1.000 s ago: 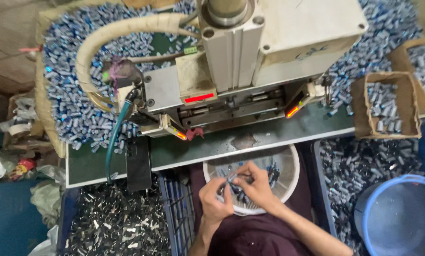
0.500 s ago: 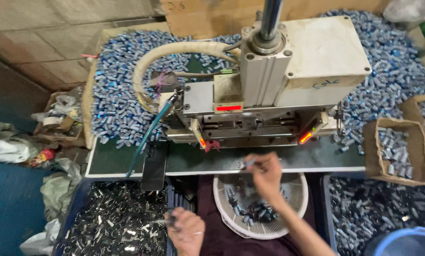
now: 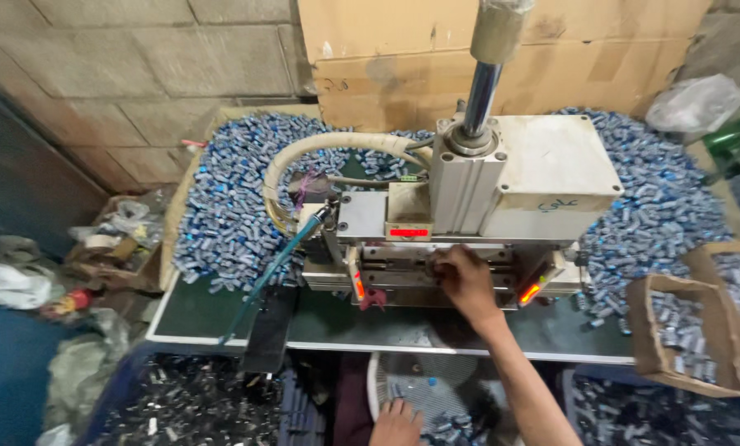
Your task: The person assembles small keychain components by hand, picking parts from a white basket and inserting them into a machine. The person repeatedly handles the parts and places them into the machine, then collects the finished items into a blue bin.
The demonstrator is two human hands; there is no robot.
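- Since the earlier frame the right hand (image 3: 462, 281) had gone up from the white bowl (image 3: 375, 384) to the press (image 3: 469, 223) slot at frame centre, fingers curled shut; what they held was hidden.
- The left hand (image 3: 394, 423) sat low in the bowl, on the small blue parts (image 3: 440, 429), grip unclear.

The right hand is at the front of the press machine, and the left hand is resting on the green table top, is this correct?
Not quite. The head view shows the right hand at the front of the press machine, but the left hand is down in the white basket of small parts, below the green table top.
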